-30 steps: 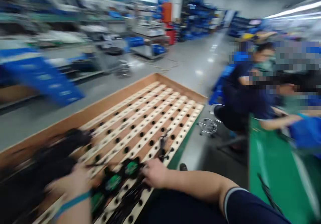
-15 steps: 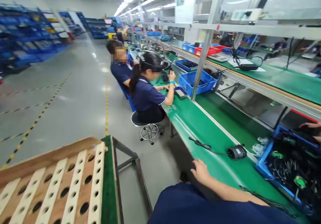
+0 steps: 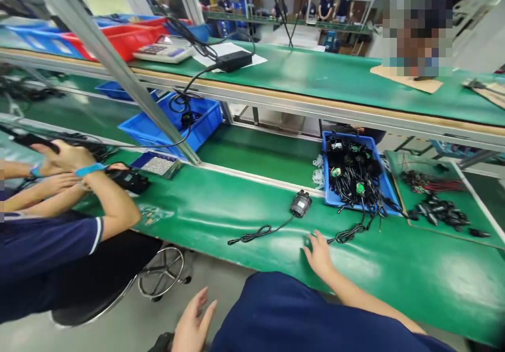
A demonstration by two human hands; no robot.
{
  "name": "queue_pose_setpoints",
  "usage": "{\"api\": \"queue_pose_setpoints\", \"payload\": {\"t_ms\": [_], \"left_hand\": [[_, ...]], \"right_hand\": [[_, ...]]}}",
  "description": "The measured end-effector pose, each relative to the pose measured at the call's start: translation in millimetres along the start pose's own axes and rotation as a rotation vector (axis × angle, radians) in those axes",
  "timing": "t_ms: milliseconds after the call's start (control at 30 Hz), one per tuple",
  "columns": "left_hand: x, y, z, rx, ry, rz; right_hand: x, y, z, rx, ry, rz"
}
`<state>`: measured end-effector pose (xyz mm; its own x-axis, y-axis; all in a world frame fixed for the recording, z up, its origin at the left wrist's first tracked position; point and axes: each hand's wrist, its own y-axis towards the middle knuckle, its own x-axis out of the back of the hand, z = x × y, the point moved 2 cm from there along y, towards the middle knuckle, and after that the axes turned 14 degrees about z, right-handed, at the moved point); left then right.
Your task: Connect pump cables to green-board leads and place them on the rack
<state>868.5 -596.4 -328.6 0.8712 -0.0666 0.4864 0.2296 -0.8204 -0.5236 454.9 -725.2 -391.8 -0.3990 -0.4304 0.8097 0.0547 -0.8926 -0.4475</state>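
Note:
My right hand (image 3: 320,257) is over the near part of the green bench top (image 3: 221,199), fingers apart and holding nothing. Just beyond it sits a black cylindrical device (image 3: 301,203) with a grey label; its looped cable (image 3: 258,233) trails left across the bench. A bundled black cable (image 3: 347,233) lies to the right of the hand. Low in the picture, off the bench edge and above the floor, my left hand (image 3: 194,321) has thumb and fingers apart and is empty.
A blue bin (image 3: 325,170) of black cabled parts stands at the back right, with loose connectors (image 3: 442,212) on a board beside it. At left, a co-worker's arm (image 3: 112,199) reaches over the bench. A metal upright (image 3: 114,68) and a raised shelf (image 3: 315,78) stand behind.
The view has swung right, from the aisle to face the bench. My left hand has come into view. My right hand is now farther in over the bench.

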Motion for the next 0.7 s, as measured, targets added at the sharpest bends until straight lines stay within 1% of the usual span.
{"api": "queue_pose_setpoints", "payload": {"t_ms": [67,100,167,233,300,367,433,500,567,633,700], "left_hand": [[-4.7,38.5,-28.0,-0.098,0.09,0.077],[-6.1,55.1,-38.3,-0.139,0.114,0.11],[-6.6,83.5,-50.8,-0.193,0.143,0.161],[-3.7,104.9,-54.9,-0.223,0.132,0.187],[4.3,119.2,-54.3,-0.258,0.069,0.207],[19.0,127.0,-50.4,-0.281,0.002,0.209],[37.8,132.3,-42.7,-0.27,-0.024,0.213],[55.3,140.7,-33.2,-0.236,-0.007,0.234],[67.8,154.7,-26.9,-0.231,0.051,0.267],[73.7,172.3,-28.0,-0.265,0.116,0.299],[72.6,190.6,-36.3,-0.303,0.155,0.328]], "right_hand": [[2.5,-8.3,-25.7,-0.123,0.018,-0.138],[5.3,-11.0,-36.2,-0.196,0.027,-0.19],[16.0,-12.9,-50.3,-0.359,0.07,-0.252],[32.9,-10.8,-56.4,-0.546,0.235,-0.264],[52.9,-6.4,-55.7,-0.698,0.463,-0.251],[71.2,-2.7,-49.8,-0.766,0.615,-0.239],[81.7,-1.8,-41.4,-0.771,0.644,-0.271],[78.8,-2.9,-34.4,-0.788,0.677,-0.344],[63.3,-4.5,-31.3,-0.798,0.75,-0.384],[41.5,-8.9,-32.1,-0.76,0.942,-0.405],[23.0,-19.1,-35.8,-0.751,1.086,-0.413]]}}
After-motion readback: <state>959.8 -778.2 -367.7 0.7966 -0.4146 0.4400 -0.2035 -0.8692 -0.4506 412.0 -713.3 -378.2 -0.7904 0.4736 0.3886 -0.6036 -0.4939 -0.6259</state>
